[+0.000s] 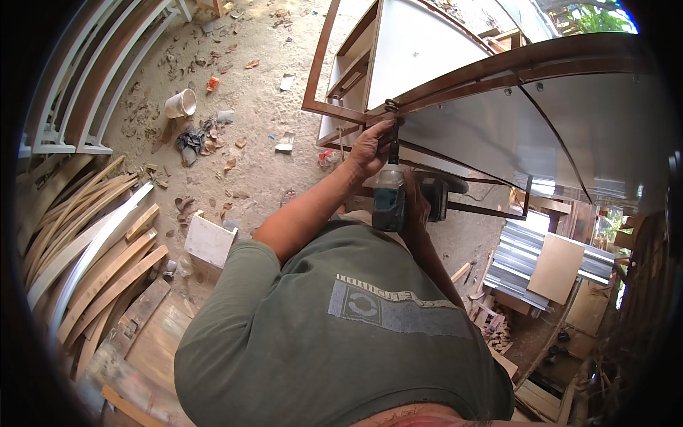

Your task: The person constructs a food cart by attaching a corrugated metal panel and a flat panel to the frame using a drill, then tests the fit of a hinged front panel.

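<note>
My right hand [417,201] is wrapped round the grip of a cordless drill [388,203] with a dark and teal body, held upright in front of my chest. Its dark chuck and bit point away from me, toward the brown frame edge [455,87] of a large panel. Beside the bit, my left hand [374,148] has its fingers closed near the tip; what they pinch is too small to make out. A dark ring-shaped metal piece [391,106] sits at the frame corner just beyond those fingertips. The panel's grey sheet face [491,135] extends to the right.
Another brown frame with a white panel [420,53] stands beyond. Curved wood strips [107,285] are piled at left, below white and brown frames [92,78]. A white bucket [179,104] lies on the littered ground. Metal sheets and a board [556,269] lie at right.
</note>
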Demonstrator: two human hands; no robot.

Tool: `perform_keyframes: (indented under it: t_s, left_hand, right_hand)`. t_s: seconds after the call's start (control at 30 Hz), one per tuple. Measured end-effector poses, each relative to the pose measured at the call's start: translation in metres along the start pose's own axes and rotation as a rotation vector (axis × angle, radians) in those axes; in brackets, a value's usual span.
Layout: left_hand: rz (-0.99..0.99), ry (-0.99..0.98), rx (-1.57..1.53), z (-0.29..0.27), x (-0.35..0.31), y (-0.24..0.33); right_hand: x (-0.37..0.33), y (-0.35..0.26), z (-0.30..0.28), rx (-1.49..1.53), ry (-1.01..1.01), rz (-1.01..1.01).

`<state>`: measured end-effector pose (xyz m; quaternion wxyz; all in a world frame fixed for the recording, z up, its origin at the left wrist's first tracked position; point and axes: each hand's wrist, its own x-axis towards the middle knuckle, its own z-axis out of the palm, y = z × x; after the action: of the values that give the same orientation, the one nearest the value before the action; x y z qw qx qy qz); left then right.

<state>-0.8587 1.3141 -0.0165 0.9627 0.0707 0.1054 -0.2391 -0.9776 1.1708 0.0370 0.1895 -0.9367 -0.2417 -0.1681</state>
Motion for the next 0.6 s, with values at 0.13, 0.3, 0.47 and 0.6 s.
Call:
perform_keyframes:
  t_s: [0.13, 0.3, 0.47, 0.6]
  left_hand:
    - [-0.006, -0.042, -0.020, -0.002, 0.002, 0.002]
    - [-0.019, 0.002, -0.019, 0.000, 0.003, 0.001]
    - [-0.041, -0.086, -0.008, -0.010, 0.007, 0.000]
    - [-0.051, -0.114, 0.026, -0.011, 0.002, 0.004]
  right_hand:
    - [-0.002, 0.003, -0.003, -0.035, -0.030, -0.003]
    - [0.003, -0.004, -0.005, 0.012, 0.027, -0.009]
    - [0.000, -0.005, -0.007, 0.032, 0.003, 0.017]
    - [0.000, -0.008, -0.013, 0.056, -0.022, 0.021]
